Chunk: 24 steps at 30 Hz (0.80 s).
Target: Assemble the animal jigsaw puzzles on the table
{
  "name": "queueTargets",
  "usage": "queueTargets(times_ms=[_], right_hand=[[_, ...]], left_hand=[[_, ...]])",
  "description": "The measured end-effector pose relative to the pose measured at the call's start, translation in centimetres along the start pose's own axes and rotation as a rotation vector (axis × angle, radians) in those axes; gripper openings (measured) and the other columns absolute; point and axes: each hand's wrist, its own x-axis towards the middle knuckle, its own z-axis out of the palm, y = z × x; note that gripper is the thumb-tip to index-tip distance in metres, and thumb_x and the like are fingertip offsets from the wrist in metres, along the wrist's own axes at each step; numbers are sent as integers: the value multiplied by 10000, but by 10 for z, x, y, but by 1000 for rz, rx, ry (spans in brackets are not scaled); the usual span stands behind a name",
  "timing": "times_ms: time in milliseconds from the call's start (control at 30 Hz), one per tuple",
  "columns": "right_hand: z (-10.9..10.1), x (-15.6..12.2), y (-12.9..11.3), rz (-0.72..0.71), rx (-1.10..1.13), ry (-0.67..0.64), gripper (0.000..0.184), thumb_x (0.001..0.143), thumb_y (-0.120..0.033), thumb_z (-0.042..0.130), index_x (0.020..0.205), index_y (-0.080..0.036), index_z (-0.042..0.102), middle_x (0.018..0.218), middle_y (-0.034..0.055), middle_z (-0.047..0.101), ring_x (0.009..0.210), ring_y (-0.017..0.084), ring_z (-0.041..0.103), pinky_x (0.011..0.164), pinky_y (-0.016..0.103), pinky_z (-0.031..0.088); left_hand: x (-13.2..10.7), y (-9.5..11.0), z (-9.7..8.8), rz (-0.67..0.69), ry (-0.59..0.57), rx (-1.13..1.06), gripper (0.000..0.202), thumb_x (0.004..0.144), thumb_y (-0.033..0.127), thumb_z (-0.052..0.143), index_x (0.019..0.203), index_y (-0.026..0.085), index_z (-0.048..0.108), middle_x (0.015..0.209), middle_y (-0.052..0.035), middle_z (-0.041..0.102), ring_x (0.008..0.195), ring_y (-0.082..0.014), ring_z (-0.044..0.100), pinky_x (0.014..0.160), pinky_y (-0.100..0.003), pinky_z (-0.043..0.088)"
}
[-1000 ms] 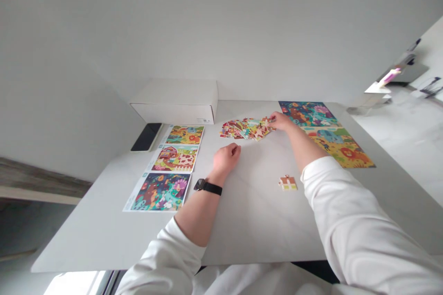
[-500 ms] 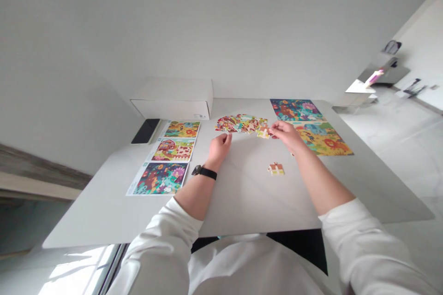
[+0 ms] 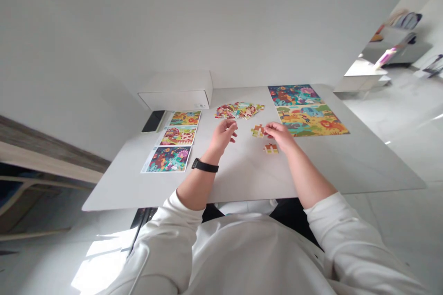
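Note:
Between the fingers of my right hand (image 3: 278,135) is a jigsaw puzzle piece (image 3: 257,131), brown, cream and yellow-green. Just below it on the table lies another puzzle piece (image 3: 271,148) with similar colours. My left hand (image 3: 223,135) hovers to the left with fingers apart and nothing in it; a black watch band circles that wrist. Beyond both hands spreads a pile of colourful puzzle pieces (image 3: 238,110), overlapping one another.
Two assembled puzzles, a dark one (image 3: 294,95) and a yellow one (image 3: 313,120), lie at the right. On the left are a sheet of three pictures (image 3: 169,159), a black phone (image 3: 153,121) and a white box (image 3: 175,100) against the wall.
My right hand has drawn the puzzle piece away from the pile, toward me and near the loose piece. The fingers of my left hand have opened. The camera view has shifted.

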Motion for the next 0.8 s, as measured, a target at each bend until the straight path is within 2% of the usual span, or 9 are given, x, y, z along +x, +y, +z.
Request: queueTargets(times_ms=[133,267,433,567,700,800], right_hand=[[4,-6,0,-19,-11,-73,461,703,-640,835,864,-236,682,887,34,787,870,211,718,731,292,525],[8,-9,0,-13,-46,-151,470,719,-651,846,872,-234,695,873,34,785,827,209,702,678,284,516],[9,-10,0,-26,-109,-203,428,745,-626,859,869,-239,724,831,27,787,768,199,693,687,286,524],[9,-11,1,-11,-152,-222,402,757,-607,870,879,-248,735,791,22,780,717,202,675,622,279,507],[4,-12,0,-25,-197,-272,355,789,-561,831,899,-234,745,801,11,777,664,165,639,588,253,473],[-1,-13,-3,-12,-222,-304,342,774,-540,832,879,-226,744,792,5,768,647,151,623,566,241,459]], left_hand=[[-17,-17,14,-86,-116,95,382,942,535,722,1088,184,678,1021,-73,732,732,-117,672,523,-179,498],[-23,-28,18,-60,-232,87,426,910,588,734,1044,186,699,965,-72,731,694,-125,646,486,-193,474],[-23,-27,16,-62,-273,106,394,842,524,804,1025,187,712,814,-36,699,625,-128,607,468,-210,441],[-23,-29,15,-70,-268,146,318,835,456,789,1004,196,720,724,-4,657,594,-130,572,477,-226,446],[-24,-31,16,-83,-299,198,283,845,424,774,1007,193,745,700,-7,662,565,-131,551,487,-242,445],[-26,-32,16,-80,-338,219,342,863,416,759,1121,192,756,747,-27,709,585,-142,583,496,-241,437]])
